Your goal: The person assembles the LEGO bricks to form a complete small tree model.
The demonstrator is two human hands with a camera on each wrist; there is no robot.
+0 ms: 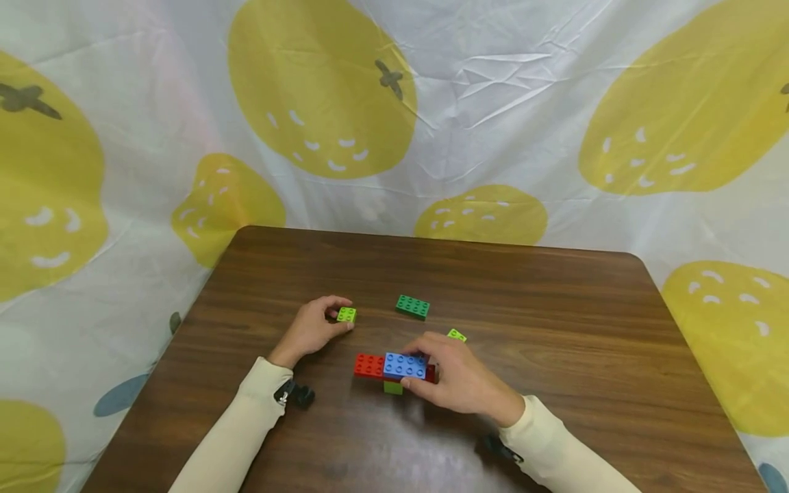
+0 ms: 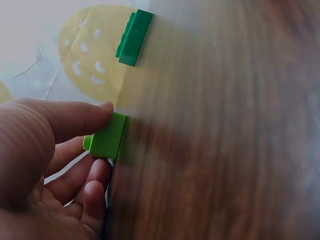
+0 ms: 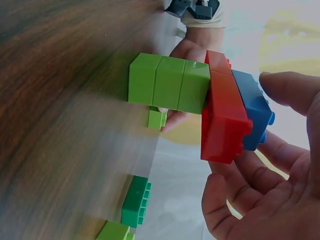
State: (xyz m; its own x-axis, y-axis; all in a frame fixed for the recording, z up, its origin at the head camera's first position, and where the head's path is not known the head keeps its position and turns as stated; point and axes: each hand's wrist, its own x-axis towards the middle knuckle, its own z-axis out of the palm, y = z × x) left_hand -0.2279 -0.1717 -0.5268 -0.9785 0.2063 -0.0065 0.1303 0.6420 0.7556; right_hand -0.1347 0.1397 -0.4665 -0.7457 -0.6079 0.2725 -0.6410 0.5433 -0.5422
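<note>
A white cloth (image 1: 505,103) printed with big yellow fruit hangs behind a brown wooden table (image 1: 555,308). On the table's near half, a person's left hand (image 1: 312,333) pinches a small light green block (image 1: 346,315) between thumb and fingers; the block appears to sit on the wood. The right hand (image 1: 462,373) curls its thumb and fingers round the right part of a blue block (image 1: 405,365), the top piece of a built shape. Beneath it, red blocks (image 1: 368,366) form a row, bare at its left end, and under that stands a column of three light green blocks (image 3: 170,82). Whether the column's foot touches the table, I cannot tell.

The relation that seems to matter most: the small block lies to the left of the built shape and farther from the person, a short stretch of bare wood between. The blue block and the red row run left to right, so the row's bare end is the side nearer the left hand. A dark green block (image 1: 413,306) lies beyond the shape, and another light green block (image 1: 456,335) shows partly behind the right hand.
</note>
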